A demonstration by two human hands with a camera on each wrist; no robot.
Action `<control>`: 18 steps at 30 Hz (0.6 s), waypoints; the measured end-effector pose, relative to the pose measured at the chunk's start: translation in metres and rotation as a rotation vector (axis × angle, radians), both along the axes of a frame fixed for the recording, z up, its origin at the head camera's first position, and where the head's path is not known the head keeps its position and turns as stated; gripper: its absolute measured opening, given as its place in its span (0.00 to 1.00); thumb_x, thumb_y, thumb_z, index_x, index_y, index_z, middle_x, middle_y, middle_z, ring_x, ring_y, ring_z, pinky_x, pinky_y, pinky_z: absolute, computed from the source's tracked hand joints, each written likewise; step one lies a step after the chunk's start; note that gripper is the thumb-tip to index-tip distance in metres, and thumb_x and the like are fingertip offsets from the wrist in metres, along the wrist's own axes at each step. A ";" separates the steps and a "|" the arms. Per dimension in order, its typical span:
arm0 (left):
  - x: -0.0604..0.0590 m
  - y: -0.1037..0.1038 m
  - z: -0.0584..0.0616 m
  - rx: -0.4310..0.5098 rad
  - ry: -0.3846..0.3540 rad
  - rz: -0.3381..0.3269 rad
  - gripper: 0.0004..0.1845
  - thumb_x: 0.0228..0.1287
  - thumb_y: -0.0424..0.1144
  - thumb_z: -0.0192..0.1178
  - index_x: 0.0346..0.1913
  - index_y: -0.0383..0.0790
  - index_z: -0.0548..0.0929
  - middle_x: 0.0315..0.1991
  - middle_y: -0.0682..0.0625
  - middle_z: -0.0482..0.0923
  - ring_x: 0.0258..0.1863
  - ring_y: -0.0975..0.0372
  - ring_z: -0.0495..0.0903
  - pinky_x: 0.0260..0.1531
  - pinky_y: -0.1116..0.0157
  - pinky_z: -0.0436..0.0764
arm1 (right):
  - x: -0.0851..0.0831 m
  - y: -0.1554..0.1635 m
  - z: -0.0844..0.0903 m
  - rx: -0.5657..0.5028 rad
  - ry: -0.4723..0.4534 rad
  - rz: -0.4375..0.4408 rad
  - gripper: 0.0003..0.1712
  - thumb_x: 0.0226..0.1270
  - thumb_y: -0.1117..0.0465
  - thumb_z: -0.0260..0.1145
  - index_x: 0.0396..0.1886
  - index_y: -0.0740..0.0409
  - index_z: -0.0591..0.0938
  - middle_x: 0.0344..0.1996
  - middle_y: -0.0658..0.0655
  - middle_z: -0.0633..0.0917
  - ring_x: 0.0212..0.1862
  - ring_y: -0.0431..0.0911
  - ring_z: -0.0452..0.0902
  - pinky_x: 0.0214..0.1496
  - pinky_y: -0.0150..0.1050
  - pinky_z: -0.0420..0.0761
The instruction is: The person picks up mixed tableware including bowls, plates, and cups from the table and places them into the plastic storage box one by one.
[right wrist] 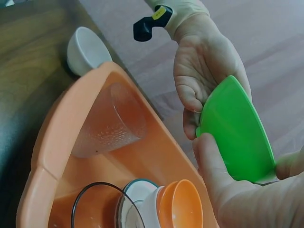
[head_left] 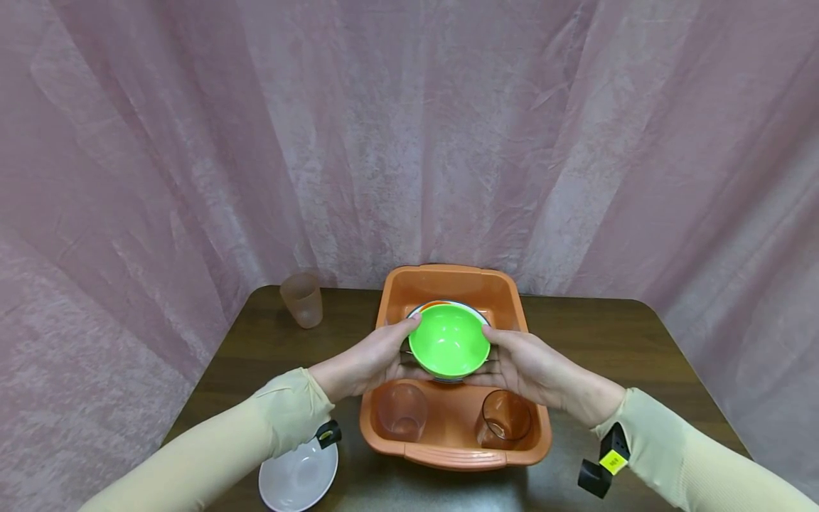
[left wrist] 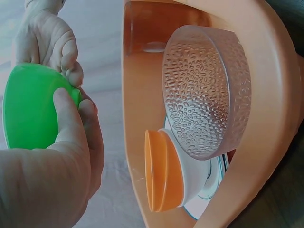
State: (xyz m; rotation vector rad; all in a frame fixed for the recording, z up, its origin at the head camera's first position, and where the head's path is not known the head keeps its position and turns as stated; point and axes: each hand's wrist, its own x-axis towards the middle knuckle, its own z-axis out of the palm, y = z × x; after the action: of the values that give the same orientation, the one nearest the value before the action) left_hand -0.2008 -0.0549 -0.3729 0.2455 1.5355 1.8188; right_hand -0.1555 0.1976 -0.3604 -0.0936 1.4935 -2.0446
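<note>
A bright green bowl (head_left: 450,343) is held between both hands above the orange basin (head_left: 457,456). My left hand (head_left: 389,355) grips its left side, thumb at the rim and fingers beneath. On the opposite side, my right hand (head_left: 526,364) grips it the same way. Below, inside the basin, orange bowls (left wrist: 164,171) nest in a white bowl (left wrist: 194,175), beside a dark-rimmed plate (left wrist: 197,209). From the head, the green bowl hides most of this stack. A clear pebbled tumbler (left wrist: 206,92) and a dark-rimmed glass (head_left: 505,419) are also in the basin.
Outside the basin, a white bowl (head_left: 298,476) stands at the front left of the wooden table (head_left: 595,341), partly behind the left sleeve. A translucent tumbler (head_left: 303,301) is at the back left. A pink curtain (head_left: 409,142) hangs behind the table.
</note>
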 end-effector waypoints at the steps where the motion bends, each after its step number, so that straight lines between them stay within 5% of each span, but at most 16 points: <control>1: 0.000 0.000 0.000 -0.003 -0.007 0.003 0.32 0.84 0.56 0.39 0.75 0.35 0.65 0.59 0.34 0.78 0.54 0.49 0.83 0.52 0.53 0.83 | 0.000 0.000 0.000 0.000 0.004 0.000 0.34 0.88 0.53 0.40 0.79 0.72 0.48 0.67 0.79 0.70 0.67 0.66 0.72 0.67 0.54 0.73; 13: 0.000 -0.002 0.000 -0.019 0.014 -0.012 0.36 0.82 0.61 0.38 0.77 0.37 0.62 0.64 0.33 0.71 0.57 0.46 0.81 0.55 0.50 0.82 | -0.003 0.000 -0.001 0.009 0.029 -0.003 0.33 0.88 0.54 0.38 0.79 0.74 0.47 0.69 0.80 0.67 0.68 0.63 0.71 0.67 0.53 0.74; 18: 0.000 -0.010 0.003 -0.160 0.178 -0.044 0.36 0.82 0.62 0.37 0.77 0.38 0.63 0.65 0.36 0.72 0.60 0.46 0.79 0.58 0.51 0.80 | -0.004 0.003 0.000 0.046 0.045 -0.013 0.33 0.88 0.55 0.37 0.79 0.74 0.50 0.69 0.78 0.68 0.66 0.59 0.75 0.67 0.53 0.74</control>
State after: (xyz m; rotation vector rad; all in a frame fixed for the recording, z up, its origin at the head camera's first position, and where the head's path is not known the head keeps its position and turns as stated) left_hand -0.2006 -0.0648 -0.3701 0.3696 1.7753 1.6658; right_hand -0.1592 0.2002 -0.3608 -0.1130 1.5716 -2.0295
